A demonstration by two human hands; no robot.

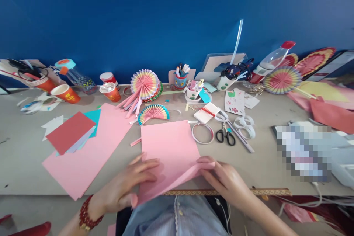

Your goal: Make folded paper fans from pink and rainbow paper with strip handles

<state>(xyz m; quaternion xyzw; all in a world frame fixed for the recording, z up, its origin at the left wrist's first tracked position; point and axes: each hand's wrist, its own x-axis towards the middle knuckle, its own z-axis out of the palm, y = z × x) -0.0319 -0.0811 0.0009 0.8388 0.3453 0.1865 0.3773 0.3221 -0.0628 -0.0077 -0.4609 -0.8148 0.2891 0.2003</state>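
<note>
A pink sheet of paper (168,143) lies in front of me at the table's near edge. My right hand (221,175) pinches its near right corner, which is lifted and curled upward. My left hand (135,180) rests on the sheet's left side with fingers spread, its thumb at the near left edge. Just beyond the sheet is a small pleated paper fan (153,113) in pink, yellow and teal. A roll of tape (203,142) lies by the far right corner, with black-handled scissors (225,136) to its right.
Larger pink sheets (91,155) lie at left under a stack of coloured paper with a red sheet (71,132) on top. Orange paper cups (66,93), a round pleated fan (145,85) and a pen holder (180,81) line the back by the blue wall. A bottle (269,62) leans at right.
</note>
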